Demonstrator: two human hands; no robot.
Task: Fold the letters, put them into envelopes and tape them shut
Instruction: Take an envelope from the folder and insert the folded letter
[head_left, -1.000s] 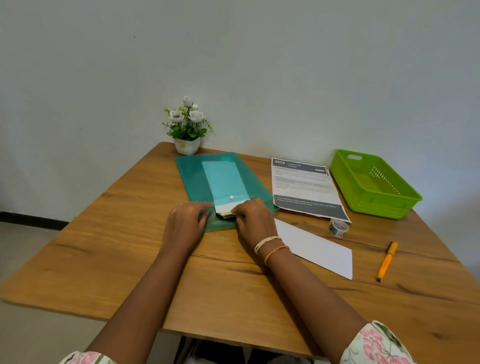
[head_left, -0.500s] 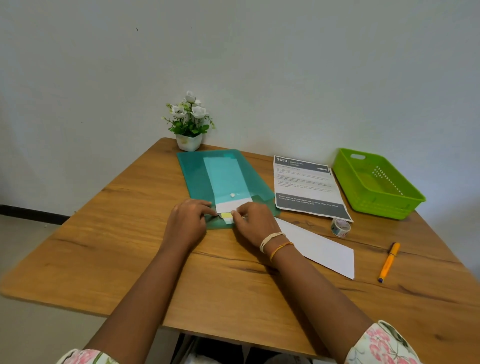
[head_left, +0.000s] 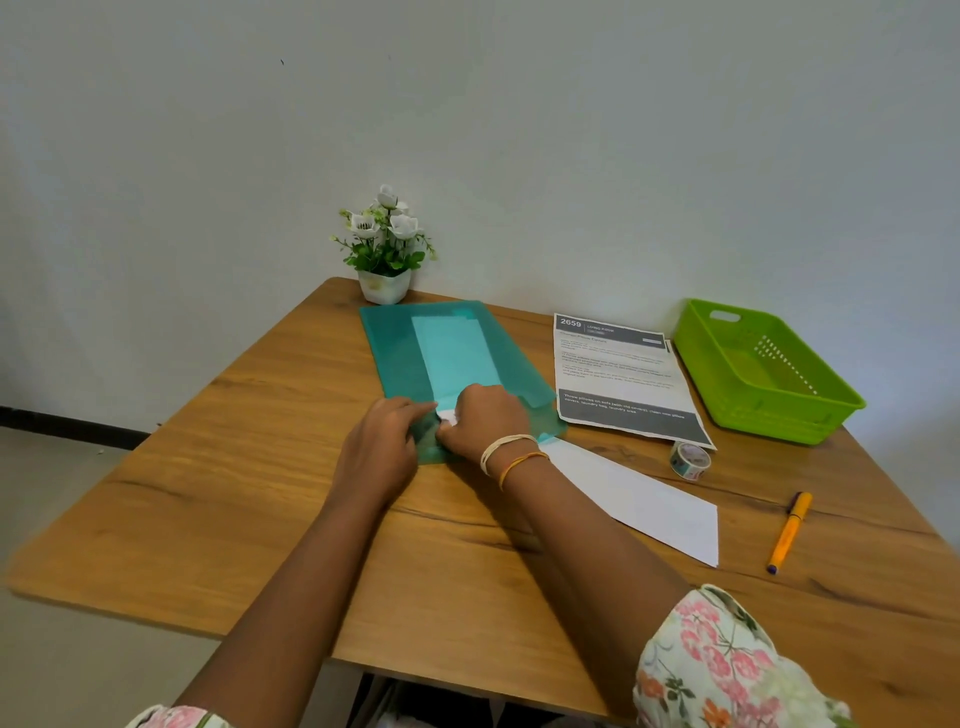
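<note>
A teal plastic folder lies flat in the middle of the table with a pale sheet showing through it. My left hand pinches the folder's near edge. My right hand is curled over the folder's near end and holds a bit of white paper that sticks out between both hands. To the right lies a printed letter. A white envelope rests by my right forearm, and a patterned tape roll stands beyond it.
A green plastic basket sits at the back right. An orange pen lies near the right edge. A small potted plant stands against the wall behind the folder. Bare wooden table stretches to the left.
My right hand has slid forward over the folder's near end, covering the white flap and its snap. The small yellow piece seen between my fingers is hidden now.
</note>
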